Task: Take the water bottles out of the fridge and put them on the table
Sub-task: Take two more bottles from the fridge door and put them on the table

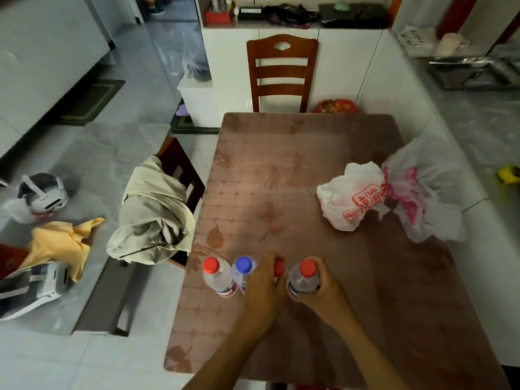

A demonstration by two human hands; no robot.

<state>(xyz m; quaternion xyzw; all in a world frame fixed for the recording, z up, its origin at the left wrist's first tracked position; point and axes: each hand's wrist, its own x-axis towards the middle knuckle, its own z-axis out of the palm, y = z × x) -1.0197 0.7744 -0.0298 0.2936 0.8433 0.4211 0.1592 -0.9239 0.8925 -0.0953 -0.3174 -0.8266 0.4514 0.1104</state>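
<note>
Several clear water bottles stand in a row near the left front of the brown table [295, 170]. At the far left is a red-capped bottle [218, 277], and a blue-capped bottle [243, 270] touches it. My left hand [263, 291] wraps around a third bottle, of which only the red cap [279, 268] shows. My right hand [323, 291] grips a fourth red-capped bottle [304, 280] that stands upright on the table. The fridge is out of view.
Two crumpled plastic bags [354, 198] [422, 192] lie on the table's right side. A wooden chair [281, 71] stands at the far end. Another chair [180, 175], draped with beige cloth [154, 215], stands at the left edge. Bags and clothes litter the floor on the left.
</note>
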